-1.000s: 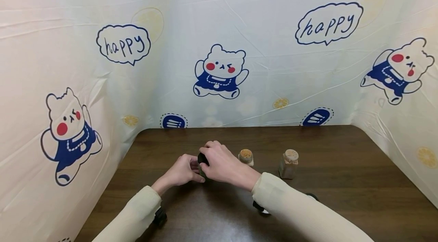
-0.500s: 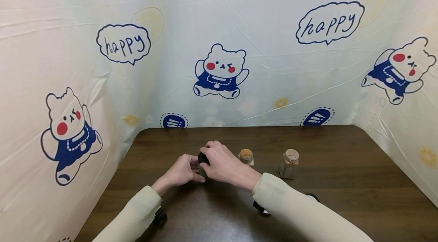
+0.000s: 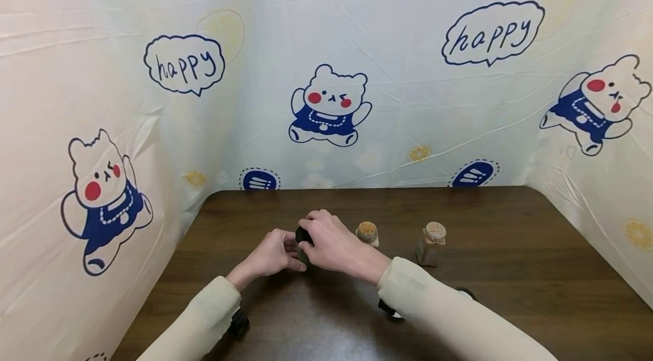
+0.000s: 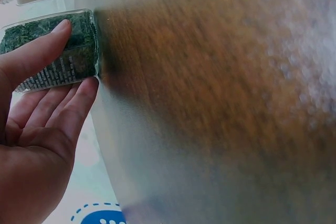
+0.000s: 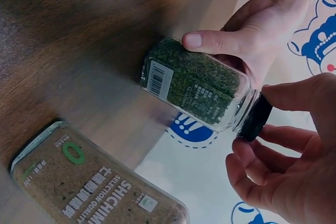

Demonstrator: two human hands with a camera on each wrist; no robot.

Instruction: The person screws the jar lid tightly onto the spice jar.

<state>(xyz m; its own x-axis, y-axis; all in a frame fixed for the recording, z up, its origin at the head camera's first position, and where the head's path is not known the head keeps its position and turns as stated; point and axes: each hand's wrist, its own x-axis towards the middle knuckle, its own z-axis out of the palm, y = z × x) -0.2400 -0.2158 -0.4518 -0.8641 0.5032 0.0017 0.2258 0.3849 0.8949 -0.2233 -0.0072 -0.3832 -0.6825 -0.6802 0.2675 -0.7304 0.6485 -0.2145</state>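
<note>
My left hand (image 3: 272, 253) holds a clear glass spice jar (image 5: 189, 85) of dried green herb flakes, its thumb along one side and its fingers on the other. The jar stands upright on the table, with a printed label and barcode in the right wrist view. On its neck sits a black cap (image 5: 256, 118), which my right hand (image 3: 331, 245) pinches between thumb and fingers from above. In the head view the right hand hides much of the jar. The left wrist view shows the left thumb (image 4: 44, 45) pressed against the glass.
Right of my hands stand a jar with an orange-brown top (image 3: 367, 232) and a brown-filled jar (image 3: 431, 245) with a pale perforated top. A black-rimmed white round item (image 3: 465, 293) is partly hidden by the right sleeve. Printed curtains (image 3: 326, 26) surround the dark wooden table (image 3: 510, 247).
Both hands keep their places on the jar and cap. The head view has shifted very slightly; nothing else visibly differs.
</note>
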